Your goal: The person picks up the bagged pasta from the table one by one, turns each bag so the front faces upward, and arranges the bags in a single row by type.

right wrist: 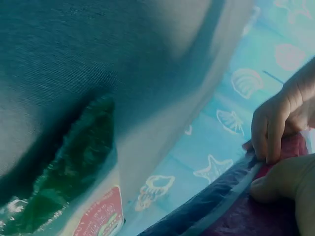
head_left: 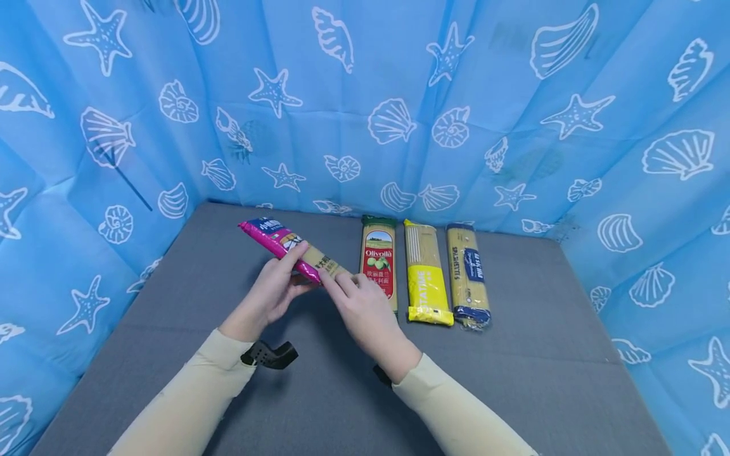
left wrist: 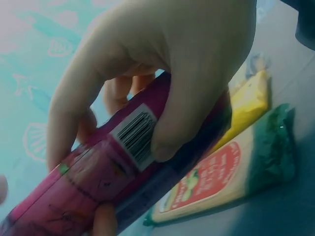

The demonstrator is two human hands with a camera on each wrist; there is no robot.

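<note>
A pink and blue pack of pasta [head_left: 291,242] with a clear window is held tilted above the left part of the grey table [head_left: 496,386]. My left hand [head_left: 274,285] grips its middle, the thumb lying across the pack near a white barcode [left wrist: 137,136] in the left wrist view. My right hand [head_left: 365,310] pinches the pack's nearer right end. In the right wrist view, fingers of both hands show on the wrapper. Just beyond the right hand lies a green-ended spaghetti pack [head_left: 377,253] with a red label, partly covered by that hand.
Right of the green-ended pack lie a yellow pasta pack [head_left: 428,272] and a blue-ended spaghetti pack [head_left: 467,272], side by side on the table. A blue curtain [head_left: 365,82] with white shells and starfish hangs around the back and sides.
</note>
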